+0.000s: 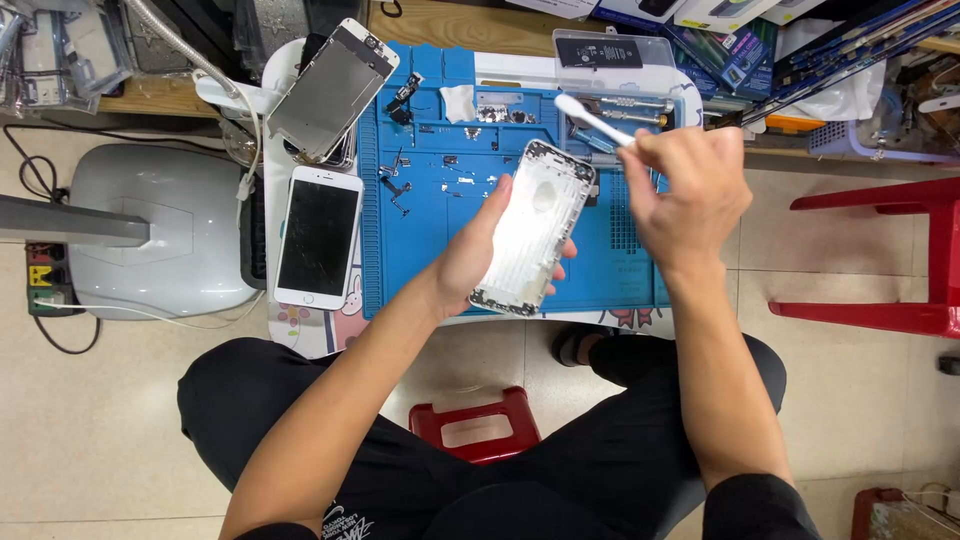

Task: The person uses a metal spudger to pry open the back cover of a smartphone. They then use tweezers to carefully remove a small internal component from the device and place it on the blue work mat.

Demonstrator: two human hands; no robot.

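Observation:
My left hand [470, 255] grips a silver phone housing [532, 225] and holds it tilted above the blue work mat [440, 215]. The housing's inner side faces up and looks emptied. My right hand [685, 190] is closed around a white brush [592, 120], whose handle points up and to the left. The brush's working end is hidden inside my hand, just right of the housing's top corner. Small screws and loose phone parts [400, 185] lie scattered over the mat's upper left.
A white phone with a cracked dark screen [318, 238] lies left of the mat. Above it leans a detached display panel [330, 90]. A clear plastic tool box [615, 55] stands at the back, red stools [880, 255] to the right, a grey machine [160, 230] to the left.

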